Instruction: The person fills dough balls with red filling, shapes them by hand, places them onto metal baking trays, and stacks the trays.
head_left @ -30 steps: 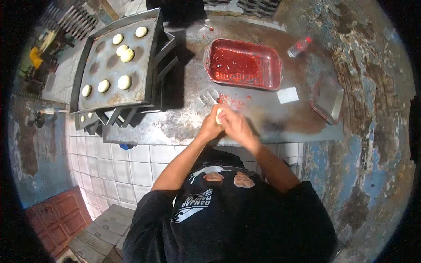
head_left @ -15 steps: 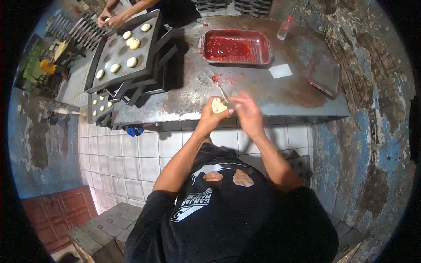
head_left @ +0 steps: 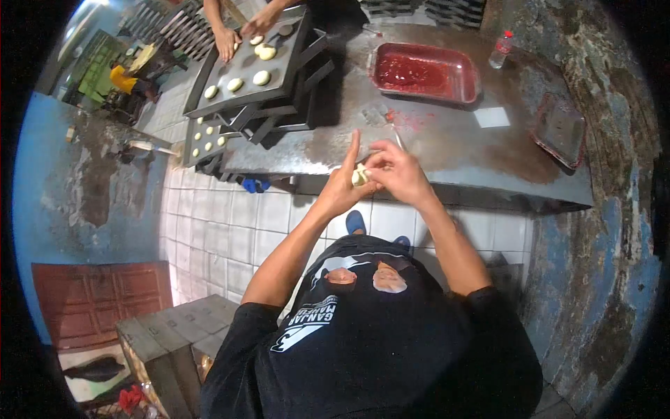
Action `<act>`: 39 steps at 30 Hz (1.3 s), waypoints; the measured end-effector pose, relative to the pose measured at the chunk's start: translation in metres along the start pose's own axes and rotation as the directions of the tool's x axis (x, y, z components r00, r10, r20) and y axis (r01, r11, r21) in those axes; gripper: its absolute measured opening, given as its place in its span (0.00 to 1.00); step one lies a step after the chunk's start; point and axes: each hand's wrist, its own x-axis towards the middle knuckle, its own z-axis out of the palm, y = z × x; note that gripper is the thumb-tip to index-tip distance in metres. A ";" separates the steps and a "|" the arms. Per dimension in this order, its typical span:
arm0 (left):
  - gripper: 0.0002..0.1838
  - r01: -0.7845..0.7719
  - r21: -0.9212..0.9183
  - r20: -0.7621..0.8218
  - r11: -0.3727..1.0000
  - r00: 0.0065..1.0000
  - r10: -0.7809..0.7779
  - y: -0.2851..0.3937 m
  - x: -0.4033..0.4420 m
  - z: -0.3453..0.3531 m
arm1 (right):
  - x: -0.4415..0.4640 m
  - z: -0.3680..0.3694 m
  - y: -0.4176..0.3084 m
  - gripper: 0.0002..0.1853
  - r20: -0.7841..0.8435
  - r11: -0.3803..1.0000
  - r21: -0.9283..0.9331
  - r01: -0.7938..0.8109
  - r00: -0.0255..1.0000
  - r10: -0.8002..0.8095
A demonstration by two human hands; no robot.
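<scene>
Dough (head_left: pixel 359 176) nipped between both hands by the desk's (head_left: pixel 481 153) near edge

My left hand (head_left: pixel 340 188) gripped the dough between thumb and fingers, its index finger stretched straight toward the far side, probably to leave room. The curled fingers of my right hand (head_left: pixel 401 176) were pinching the dough's right edge; I took the left for the support and the right for the shaping. I had both raised by the near edge, likely sparing the dough the red smears (head_left: pixel 413 120) beyond. Just past my right hand lay a thin-handled tool (head_left: pixel 398 136), and farther off stood the red-filled tray (head_left: pixel 427 98), both presumably put there for easy reach. To the left, the baking pan (head_left: pixel 241 67) carried pale dough balls (head_left: pixel 235 84), mostly spaced apart, perhaps against sticking.

Half a second earlier, my right fingers had been spread and clear of the dough, which sat wide in my left; now it was tucked smaller, with the right fingers on it. Another person's hands (head_left: pixel 227 43) had shifted from beyond the pan's far left side to over the pan.
</scene>
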 end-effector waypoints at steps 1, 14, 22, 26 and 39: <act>0.27 -0.001 0.036 0.037 0.999 0.999 0.000 -0.008 -0.002 -0.008 | 0.003 0.011 -0.011 0.15 0.020 0.987 -0.138 0.076 0.997 -0.074; 0.31 0.002 -0.147 -0.006 0.989 1.000 -0.003 -0.046 0.006 -0.100 | 0.113 0.058 -0.066 0.24 0.474 0.898 -0.421 0.130 0.876 0.095; 0.39 -0.040 -0.893 -0.088 0.449 0.992 -0.087 -0.067 0.059 -0.206 | 0.198 0.189 -0.038 0.28 0.034 0.579 -0.575 0.579 0.723 -0.690; 0.30 -0.276 -0.604 -0.337 0.748 0.939 0.074 -0.101 0.075 -0.282 | 0.267 0.255 -0.067 0.18 0.050 0.747 0.626 -0.223 0.968 0.247; 0.24 -0.211 -0.588 -0.622 0.781 0.736 -0.269 -0.245 0.022 -0.464 | 0.676 0.331 0.011 0.28 0.273 0.381 -0.802 0.460 0.850 -0.451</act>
